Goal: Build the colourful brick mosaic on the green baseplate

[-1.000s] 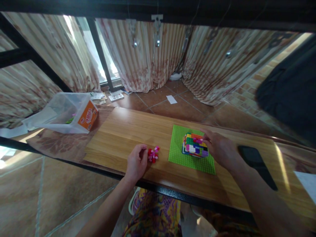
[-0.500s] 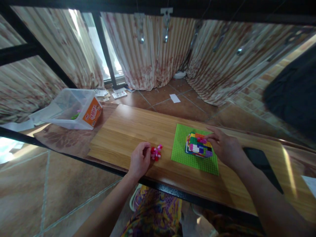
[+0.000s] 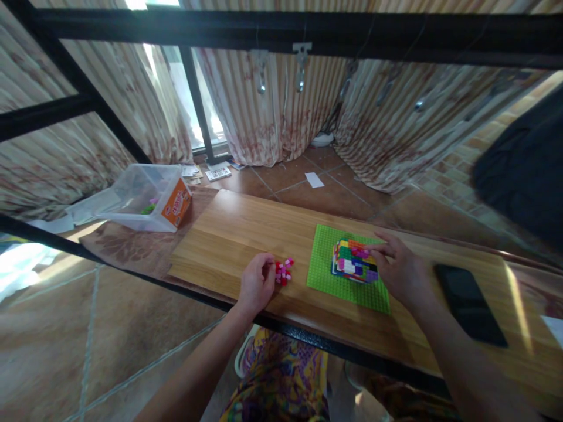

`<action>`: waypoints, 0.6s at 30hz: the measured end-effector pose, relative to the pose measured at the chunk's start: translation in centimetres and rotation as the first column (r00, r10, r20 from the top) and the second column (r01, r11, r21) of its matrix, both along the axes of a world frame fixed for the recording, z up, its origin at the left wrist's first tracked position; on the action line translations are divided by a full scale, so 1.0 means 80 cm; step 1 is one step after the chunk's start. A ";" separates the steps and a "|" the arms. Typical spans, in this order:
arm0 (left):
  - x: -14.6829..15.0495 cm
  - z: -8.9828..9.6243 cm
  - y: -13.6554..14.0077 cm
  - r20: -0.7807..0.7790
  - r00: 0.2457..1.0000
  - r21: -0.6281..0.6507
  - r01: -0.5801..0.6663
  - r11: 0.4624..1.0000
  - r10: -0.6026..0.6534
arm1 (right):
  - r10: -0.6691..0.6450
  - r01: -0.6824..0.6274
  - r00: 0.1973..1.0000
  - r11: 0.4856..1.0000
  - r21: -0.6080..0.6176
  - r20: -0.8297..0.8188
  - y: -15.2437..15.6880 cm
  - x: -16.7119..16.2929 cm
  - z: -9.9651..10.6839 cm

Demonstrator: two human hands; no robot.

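A green baseplate point(image 3: 323, 275) lies on the wooden table. On it stands a block of many-coloured building bricks point(image 3: 354, 261), with pink pieces on its top. My right hand point(image 3: 398, 266) reaches over the right side of that block, fingers pinched at the pink pieces; whatever is between the fingertips is too small to make out. Left of the baseplate is a small pile of loose red and pink bricks point(image 3: 282, 273). Right beside the pile rests my left hand point(image 3: 258, 281), its fingers curled together at the pile's edge. Its fingertips hide what they may hold.
At the left a clear plastic bin point(image 3: 143, 220) with an orange label holds some green and pink pieces. A black phone point(image 3: 470, 302) lies on the table to the right of my right hand. A dark metal bar point(image 3: 308, 337) runs along the table's near edge.
The view has tilted, so everything sits slightly lower in the picture. My right hand stays at the pink pieces on the block, and my left hand stays by the pile.
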State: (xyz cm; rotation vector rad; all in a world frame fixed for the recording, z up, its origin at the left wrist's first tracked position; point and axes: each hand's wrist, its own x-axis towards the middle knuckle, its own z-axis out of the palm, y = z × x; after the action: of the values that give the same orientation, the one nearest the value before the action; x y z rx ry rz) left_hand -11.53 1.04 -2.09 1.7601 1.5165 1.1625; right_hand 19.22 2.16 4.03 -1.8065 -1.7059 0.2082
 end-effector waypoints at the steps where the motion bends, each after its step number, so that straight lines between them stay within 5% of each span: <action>1: 0.000 0.000 0.000 -0.013 1.000 0.006 0.001 1.000 -0.001 | 0.005 -0.005 1.000 1.000 0.005 -0.008 -0.002 0.000 0.000; 18: 0.000 -0.008 0.002 -0.083 0.997 0.049 0.005 0.999 -0.001 | -0.030 0.027 0.996 0.999 -0.041 -0.085 -0.004 0.004 -0.010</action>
State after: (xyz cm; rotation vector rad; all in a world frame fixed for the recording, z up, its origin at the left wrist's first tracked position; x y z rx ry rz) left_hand -11.54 1.18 -2.74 1.8641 1.5444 1.1472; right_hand 19.55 1.83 3.19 -1.8233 -1.6258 0.3058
